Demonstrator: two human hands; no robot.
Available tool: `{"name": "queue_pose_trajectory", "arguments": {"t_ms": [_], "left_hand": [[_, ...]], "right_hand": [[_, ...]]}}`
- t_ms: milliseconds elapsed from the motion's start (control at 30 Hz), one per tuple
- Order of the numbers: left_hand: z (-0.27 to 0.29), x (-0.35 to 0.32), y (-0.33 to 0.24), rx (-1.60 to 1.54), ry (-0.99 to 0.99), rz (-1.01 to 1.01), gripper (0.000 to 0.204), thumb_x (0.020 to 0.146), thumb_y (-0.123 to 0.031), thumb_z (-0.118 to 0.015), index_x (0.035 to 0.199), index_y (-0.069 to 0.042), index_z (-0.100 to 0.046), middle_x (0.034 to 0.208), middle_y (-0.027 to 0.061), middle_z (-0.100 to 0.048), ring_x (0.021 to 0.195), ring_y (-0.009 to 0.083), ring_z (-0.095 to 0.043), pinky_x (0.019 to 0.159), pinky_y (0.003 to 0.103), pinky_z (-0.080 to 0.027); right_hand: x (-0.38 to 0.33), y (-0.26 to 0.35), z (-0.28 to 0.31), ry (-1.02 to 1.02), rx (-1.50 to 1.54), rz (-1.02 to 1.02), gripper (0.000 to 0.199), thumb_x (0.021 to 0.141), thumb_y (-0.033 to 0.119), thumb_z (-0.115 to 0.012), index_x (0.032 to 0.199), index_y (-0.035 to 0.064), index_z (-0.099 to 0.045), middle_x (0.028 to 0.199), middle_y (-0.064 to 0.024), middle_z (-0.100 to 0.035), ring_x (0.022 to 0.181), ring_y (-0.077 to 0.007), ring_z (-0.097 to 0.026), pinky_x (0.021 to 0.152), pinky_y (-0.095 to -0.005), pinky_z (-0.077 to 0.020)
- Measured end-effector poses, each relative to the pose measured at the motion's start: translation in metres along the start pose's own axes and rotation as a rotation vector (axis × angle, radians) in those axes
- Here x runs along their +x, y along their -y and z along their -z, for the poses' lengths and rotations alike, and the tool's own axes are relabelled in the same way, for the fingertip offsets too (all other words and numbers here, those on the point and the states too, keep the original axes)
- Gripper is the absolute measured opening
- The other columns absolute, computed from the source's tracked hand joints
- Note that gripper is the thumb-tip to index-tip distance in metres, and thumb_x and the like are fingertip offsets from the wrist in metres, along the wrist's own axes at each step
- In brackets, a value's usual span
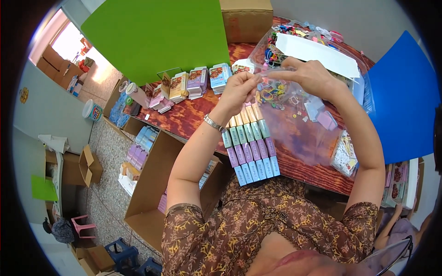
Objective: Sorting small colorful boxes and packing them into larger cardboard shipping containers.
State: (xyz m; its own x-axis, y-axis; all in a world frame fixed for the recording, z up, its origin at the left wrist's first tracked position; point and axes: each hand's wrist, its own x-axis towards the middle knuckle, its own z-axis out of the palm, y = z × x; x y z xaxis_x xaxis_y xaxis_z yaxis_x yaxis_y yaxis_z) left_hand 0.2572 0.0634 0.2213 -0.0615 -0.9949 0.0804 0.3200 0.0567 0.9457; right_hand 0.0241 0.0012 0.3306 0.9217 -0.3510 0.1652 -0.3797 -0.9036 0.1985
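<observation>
My left hand [243,87] is closed in a pinch at the top of a clear plastic bag [294,138], which hangs over the table's front part. My right hand [315,79] meets it from the other side, its fingers bent and reaching toward the left fingertips at the bag's upper edge. Their exact grip is partly hidden by the see-through film. Just below the hands, rows of small boxes [251,148] in orange, green, purple and blue stand packed together. Small colourful bits [272,94] show through or behind the bag.
Stacks of flat printed cartons [178,87] line the table's far left, before a green panel [156,37]. A clear tray of mixed trinkets [276,48] with white card [317,54] lies at the back right. A blue board [403,106] rises at right; an open cardboard box [149,184] stands at left.
</observation>
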Motion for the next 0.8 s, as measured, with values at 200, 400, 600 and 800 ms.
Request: {"name": "queue_pose_trajectory", "arguments": {"t_ms": [200, 400, 600, 800], "left_hand": [[0.001, -0.007, -0.027, 0.114, 0.030, 0.014, 0.035, 0.102, -0.033, -0.057, 0.088, -0.002, -0.067, 0.064, -0.0035, -0.054, 0.051, 0.0020, -0.044, 0.045, 0.019, -0.034], [0.045, -0.003, -0.028, 0.132, -0.145, -0.051, 0.027, 0.104, -0.026, -0.051, 0.091, -0.005, -0.062, 0.069, -0.0012, -0.057, 0.051, 0.0038, -0.042, 0.046, 0.020, -0.035], [0.008, -0.014, -0.041, 0.003, -0.115, 0.113, 0.017, 0.104, -0.023, -0.041, 0.103, -0.010, -0.053, 0.082, 0.0047, -0.065, 0.051, 0.0070, -0.047, 0.045, 0.024, -0.040], [0.027, -0.019, -0.026, -0.608, 0.191, 0.216, 0.022, 0.107, -0.025, -0.040, 0.106, -0.007, -0.052, 0.094, 0.0133, -0.069, 0.040, 0.0061, -0.038, 0.037, 0.021, -0.036]], "right_hand": [[0.014, -0.012, -0.005, 0.013, 0.033, 0.016, 0.027, 0.080, 0.002, -0.058, 0.100, 0.0193, -0.064, 0.102, -0.0061, -0.060, 0.081, -0.0279, -0.064, 0.068, -0.0387, -0.0534], [0.010, -0.012, -0.013, -0.357, -0.053, 0.187, 0.005, 0.077, 0.008, -0.065, 0.081, 0.0087, -0.061, 0.111, -0.0066, -0.064, 0.091, -0.0277, -0.064, 0.072, -0.0373, -0.0541], [0.016, 0.030, -0.031, -0.658, 0.030, 0.359, 0.043, 0.077, 0.012, -0.072, 0.120, 0.0112, -0.066, 0.126, -0.0077, -0.060, 0.108, -0.0292, -0.062, 0.093, -0.0436, -0.0523], [0.029, 0.037, -0.075, -0.535, 0.157, 0.314, 0.062, 0.074, 0.017, -0.076, 0.133, 0.0210, -0.059, 0.130, -0.0057, -0.061, 0.088, -0.0235, -0.067, 0.082, -0.0420, -0.0522]]}}
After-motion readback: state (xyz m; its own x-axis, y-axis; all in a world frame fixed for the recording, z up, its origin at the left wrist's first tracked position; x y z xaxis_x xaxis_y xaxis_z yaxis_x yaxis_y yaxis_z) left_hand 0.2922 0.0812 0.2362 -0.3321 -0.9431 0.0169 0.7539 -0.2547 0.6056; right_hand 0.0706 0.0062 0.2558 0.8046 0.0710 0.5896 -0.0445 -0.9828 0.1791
